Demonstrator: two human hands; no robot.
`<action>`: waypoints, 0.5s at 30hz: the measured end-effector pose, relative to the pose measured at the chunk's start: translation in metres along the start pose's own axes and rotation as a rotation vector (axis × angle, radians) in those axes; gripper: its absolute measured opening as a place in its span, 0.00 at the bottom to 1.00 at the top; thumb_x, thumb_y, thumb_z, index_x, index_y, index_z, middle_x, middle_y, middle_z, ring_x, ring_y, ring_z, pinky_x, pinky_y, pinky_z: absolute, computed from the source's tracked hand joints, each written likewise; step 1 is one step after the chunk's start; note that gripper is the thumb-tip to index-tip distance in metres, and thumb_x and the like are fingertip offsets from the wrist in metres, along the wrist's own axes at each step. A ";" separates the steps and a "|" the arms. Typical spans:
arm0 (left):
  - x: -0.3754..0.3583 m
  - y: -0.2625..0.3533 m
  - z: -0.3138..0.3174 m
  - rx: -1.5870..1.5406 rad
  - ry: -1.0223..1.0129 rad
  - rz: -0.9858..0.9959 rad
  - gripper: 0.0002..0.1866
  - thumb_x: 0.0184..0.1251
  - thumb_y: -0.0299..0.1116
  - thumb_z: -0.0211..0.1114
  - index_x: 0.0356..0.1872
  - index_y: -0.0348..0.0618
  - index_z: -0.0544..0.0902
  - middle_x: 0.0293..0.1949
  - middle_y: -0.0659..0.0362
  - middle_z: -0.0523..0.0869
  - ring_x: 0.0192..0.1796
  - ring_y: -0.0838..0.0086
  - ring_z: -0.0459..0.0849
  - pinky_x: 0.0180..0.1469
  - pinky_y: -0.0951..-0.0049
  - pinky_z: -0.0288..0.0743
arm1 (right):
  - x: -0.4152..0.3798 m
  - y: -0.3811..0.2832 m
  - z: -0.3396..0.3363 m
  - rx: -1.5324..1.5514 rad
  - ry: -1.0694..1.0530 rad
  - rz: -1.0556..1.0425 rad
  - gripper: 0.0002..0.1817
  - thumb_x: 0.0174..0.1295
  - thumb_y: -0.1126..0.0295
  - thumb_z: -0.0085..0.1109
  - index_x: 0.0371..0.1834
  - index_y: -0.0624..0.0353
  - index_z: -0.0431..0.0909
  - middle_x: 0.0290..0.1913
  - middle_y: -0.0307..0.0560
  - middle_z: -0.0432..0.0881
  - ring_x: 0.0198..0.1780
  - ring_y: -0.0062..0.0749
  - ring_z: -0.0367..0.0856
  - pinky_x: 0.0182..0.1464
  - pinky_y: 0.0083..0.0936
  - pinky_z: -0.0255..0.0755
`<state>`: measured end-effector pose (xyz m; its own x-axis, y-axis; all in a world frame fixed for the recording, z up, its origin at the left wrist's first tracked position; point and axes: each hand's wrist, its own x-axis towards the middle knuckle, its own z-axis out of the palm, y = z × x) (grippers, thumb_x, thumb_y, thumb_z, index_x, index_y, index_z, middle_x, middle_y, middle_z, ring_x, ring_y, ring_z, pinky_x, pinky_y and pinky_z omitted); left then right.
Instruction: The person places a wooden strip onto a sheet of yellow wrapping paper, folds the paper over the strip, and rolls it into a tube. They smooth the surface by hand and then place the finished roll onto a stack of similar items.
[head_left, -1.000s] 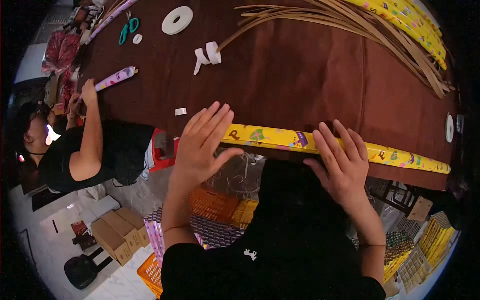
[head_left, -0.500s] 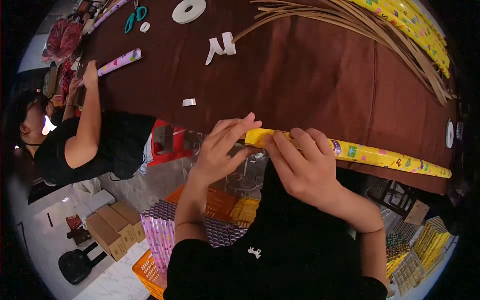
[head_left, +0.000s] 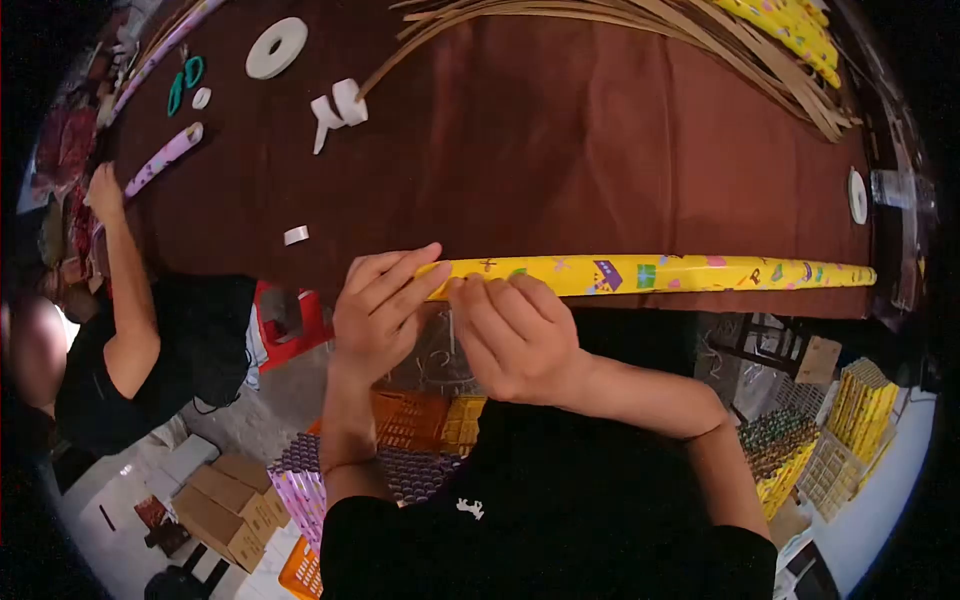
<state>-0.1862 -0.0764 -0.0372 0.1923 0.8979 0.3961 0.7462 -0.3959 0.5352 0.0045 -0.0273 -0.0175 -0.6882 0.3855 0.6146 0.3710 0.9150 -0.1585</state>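
A long roll of yellow patterned wrapping paper (head_left: 690, 274) lies across the table's near edge. Around its left end is my left hand (head_left: 378, 315), thumb below and fingers over the top. My right hand (head_left: 520, 335) sits just beside it, fingers curled and pinched at the roll's near side. The right fingertips hide part of the paper's edge there. A small white piece of tape (head_left: 296, 235) rests on the brown cloth, up and left of my left hand.
On the brown-covered table (head_left: 520, 170) are a curled white strip (head_left: 340, 110), a tape roll (head_left: 277, 48), teal scissors (head_left: 184, 85) and brown strips (head_left: 640, 18). At left, a co-worker's hand (head_left: 104, 195) is at a pink roll (head_left: 164, 160). Crates and boxes (head_left: 225, 505) stand below.
The view has swung, so the table things sit further left. The plain yellow flap at the roll's left end no longer shows. My right fingers have curled in at the near side.
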 end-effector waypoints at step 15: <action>-0.007 -0.006 -0.001 0.307 -0.039 0.134 0.12 0.66 0.38 0.63 0.49 0.50 0.83 0.55 0.53 0.84 0.61 0.61 0.80 0.64 0.60 0.56 | -0.019 -0.010 0.002 -0.073 -0.021 0.067 0.16 0.56 0.70 0.55 0.46 0.62 0.83 0.47 0.47 0.82 0.46 0.33 0.79 0.50 0.30 0.72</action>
<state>-0.1929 -0.0803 -0.0423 0.3212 0.8511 0.4153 0.8688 -0.4393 0.2283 0.0130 -0.0437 -0.0293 -0.6730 0.4489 0.5878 0.4605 0.8762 -0.1418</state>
